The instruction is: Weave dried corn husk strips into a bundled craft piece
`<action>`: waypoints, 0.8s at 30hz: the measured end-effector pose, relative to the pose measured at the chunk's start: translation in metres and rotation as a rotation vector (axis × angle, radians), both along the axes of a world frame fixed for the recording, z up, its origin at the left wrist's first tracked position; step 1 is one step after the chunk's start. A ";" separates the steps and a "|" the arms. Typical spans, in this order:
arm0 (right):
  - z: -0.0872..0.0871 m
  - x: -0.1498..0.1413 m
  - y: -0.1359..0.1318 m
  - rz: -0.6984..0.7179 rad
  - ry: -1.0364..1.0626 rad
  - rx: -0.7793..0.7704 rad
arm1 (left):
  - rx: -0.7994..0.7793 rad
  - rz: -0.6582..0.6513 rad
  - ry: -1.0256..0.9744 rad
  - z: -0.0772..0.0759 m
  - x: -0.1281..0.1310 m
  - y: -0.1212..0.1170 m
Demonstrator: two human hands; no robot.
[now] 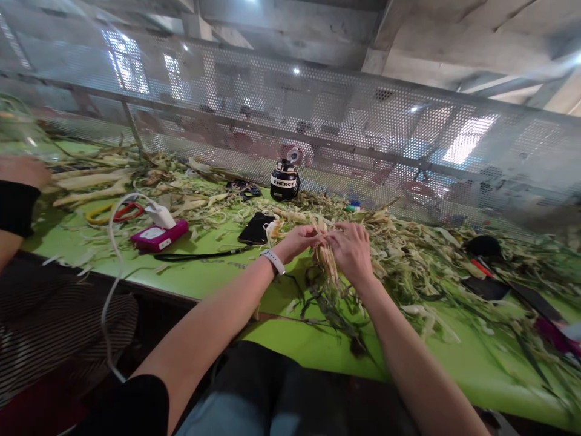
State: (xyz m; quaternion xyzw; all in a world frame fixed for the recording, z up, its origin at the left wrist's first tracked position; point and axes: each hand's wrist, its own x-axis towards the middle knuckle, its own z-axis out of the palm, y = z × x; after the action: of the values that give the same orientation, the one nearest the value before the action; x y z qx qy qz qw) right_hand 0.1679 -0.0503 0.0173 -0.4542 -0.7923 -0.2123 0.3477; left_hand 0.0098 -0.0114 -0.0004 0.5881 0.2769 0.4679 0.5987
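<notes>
Close together over the green table [209, 281], my two hands grip a bundle of pale, leafy strips [327, 261] that look like corn husk. My left hand [299, 240], with a white band at the wrist, pinches its upper end from the left. Bent fingers of my right hand [351, 248] close on the same bundle from the right. Its strips hang down below the hands, above darker green leaf scraps [333, 309]. Part of the bundle is hidden behind the fingers. Left of my left hand lies a black phone [255, 229] with a strap.
Heaped husk scraps [408, 254] cover the table's back and right. A black bottle [285, 184] stands behind, before a perforated screen [336, 115]. Leftward are a magenta power strip [158, 236] with a white cable [110, 254] and another person's hand [25, 171]. A black object [483, 246] lies right.
</notes>
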 end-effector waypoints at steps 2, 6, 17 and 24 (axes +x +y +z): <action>0.000 0.001 0.002 0.007 -0.010 -0.024 | 0.038 -0.109 0.036 0.000 -0.002 0.001; -0.003 0.000 0.004 -0.038 0.018 -0.067 | 0.091 -0.221 0.072 0.000 -0.004 0.005; -0.006 -0.002 0.006 -0.021 0.213 -0.117 | 0.068 -0.092 0.021 0.007 -0.003 0.003; -0.006 -0.007 0.003 0.152 0.440 -0.381 | 0.039 0.003 -0.051 0.009 0.000 0.003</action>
State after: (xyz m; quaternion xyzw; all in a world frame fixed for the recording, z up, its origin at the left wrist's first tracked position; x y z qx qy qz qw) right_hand 0.1614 -0.0476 0.0111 -0.4858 -0.7553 0.0703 0.4343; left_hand 0.0098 -0.0085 0.0089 0.5870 0.2531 0.4891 0.5934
